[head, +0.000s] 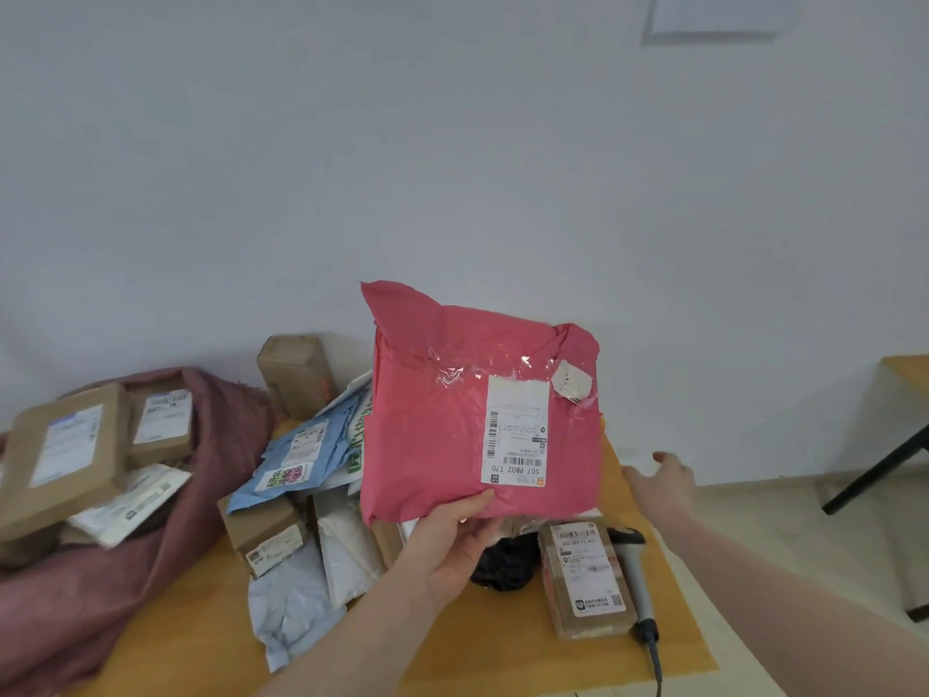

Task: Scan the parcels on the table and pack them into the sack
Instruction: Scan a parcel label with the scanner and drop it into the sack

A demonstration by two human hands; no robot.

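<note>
A plain pale wall (452,143) fills most of the view, with a pale panel (714,15) high on it, a light floor (784,525) below, a wooden desk (452,641) in front, and another table (910,374) with a black leg at right.

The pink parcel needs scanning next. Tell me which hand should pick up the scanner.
Right. The right hand is open and free, hovering near the grey handheld barcode scanner on the table's right side. The left hand grips the pink plastic mailer parcel, label facing up.
</note>
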